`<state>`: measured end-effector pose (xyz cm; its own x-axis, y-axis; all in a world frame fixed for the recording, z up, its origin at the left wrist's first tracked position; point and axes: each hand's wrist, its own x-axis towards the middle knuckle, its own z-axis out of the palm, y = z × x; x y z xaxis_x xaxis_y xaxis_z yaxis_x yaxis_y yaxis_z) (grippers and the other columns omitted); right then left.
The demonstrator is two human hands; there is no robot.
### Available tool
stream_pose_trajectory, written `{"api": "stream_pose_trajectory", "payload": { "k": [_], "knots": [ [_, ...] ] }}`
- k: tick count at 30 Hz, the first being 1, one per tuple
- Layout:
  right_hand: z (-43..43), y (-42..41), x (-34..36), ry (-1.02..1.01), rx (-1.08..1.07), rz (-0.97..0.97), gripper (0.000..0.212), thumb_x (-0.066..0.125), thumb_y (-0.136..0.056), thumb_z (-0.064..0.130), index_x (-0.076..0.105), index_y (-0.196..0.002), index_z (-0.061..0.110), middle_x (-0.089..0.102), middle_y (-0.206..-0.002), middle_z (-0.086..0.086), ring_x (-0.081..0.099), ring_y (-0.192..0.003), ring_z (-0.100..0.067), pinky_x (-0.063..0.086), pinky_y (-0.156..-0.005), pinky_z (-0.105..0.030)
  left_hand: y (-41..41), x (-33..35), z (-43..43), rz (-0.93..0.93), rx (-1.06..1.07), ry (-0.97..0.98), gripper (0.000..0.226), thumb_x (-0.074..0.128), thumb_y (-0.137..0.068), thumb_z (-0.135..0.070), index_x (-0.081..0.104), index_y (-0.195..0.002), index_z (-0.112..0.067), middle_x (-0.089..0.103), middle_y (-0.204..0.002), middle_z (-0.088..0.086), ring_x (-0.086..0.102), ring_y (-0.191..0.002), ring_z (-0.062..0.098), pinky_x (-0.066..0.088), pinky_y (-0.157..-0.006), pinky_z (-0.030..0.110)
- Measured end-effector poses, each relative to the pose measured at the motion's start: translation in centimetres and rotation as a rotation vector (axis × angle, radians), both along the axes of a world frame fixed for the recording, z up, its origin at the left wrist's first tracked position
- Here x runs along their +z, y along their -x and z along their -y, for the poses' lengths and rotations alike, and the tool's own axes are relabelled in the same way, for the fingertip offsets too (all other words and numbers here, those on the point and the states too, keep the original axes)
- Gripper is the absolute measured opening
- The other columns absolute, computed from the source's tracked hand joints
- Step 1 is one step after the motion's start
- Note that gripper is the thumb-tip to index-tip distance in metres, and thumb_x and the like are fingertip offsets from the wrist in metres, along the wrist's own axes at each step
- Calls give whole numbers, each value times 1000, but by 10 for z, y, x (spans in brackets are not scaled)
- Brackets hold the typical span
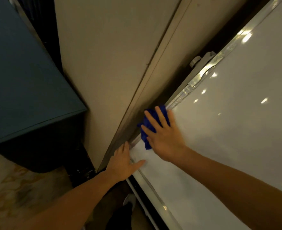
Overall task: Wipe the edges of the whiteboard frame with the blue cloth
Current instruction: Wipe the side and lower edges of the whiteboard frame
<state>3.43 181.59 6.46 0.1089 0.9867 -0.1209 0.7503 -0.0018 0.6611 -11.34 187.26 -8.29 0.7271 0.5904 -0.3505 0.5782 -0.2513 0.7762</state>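
Note:
A glossy whiteboard [228,130] fills the right side of the view, with a silver frame [180,97] running diagonally along its left edge. A crumpled blue cloth [149,121] lies over that frame edge. My right hand [163,135] presses flat on the cloth with straight, spread fingers. My left hand [123,163] holds the frame's corner lower down, thumb on the board face and fingers wrapped round the edge, out of sight behind it.
A beige wall [112,55] with a vertical panel seam stands close behind the board. A metal clamp bracket [201,60] sits higher on the frame. A dark teal cabinet [21,80] is at the left, over patterned carpet [12,188].

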Motion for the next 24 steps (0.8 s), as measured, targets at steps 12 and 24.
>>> {"api": "stream_pose_trajectory", "payload": {
  "k": [12, 24],
  "knots": [
    [4, -20, 29, -170, -28, -18, 85, 60, -86, 37, 11, -153, 23, -11, -162, -13, -21, -145, -44, -7, -114, -64, -47, 38, -1, 179, 102, -95, 128, 35, -59, -99, -1, -156, -24, 17, -164, 3, 23, -148, 26, 28, -117, 53],
    [13, -60, 98, -443, -13, -4, 80, 62, -85, 24, 23, -154, 20, 7, -164, -10, -5, -149, -39, 0, -117, -61, -93, 118, 4, 363, 22, -460, 100, 24, -81, -84, -36, -142, -32, -22, -163, -4, -7, -152, 17, 8, -123, 46]
  ]
}}
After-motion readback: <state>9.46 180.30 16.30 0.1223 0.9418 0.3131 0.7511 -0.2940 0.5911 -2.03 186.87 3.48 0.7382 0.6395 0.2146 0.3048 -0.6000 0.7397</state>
